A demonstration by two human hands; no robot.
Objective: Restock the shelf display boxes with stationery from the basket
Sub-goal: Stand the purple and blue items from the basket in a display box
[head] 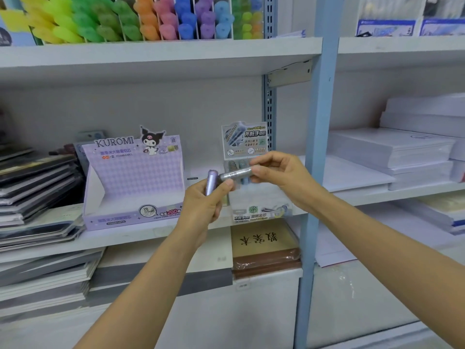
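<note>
Head view: the left hand is curled round a purple tube, and the right hand pinches a silver tube by one end. The two tubes meet just in front of the shelf. Behind them stand the purple display box, which looks empty, and the smaller display box, which has a few tubes in it. The basket is out of sight. The likely slip is a mix-up: with both tubes held so close together, either could go into the wrong box. The right hand's light pinch could also let the silver tube drop, and a careless reach might nudge the light card boxes toward the shelf edge.
</note>
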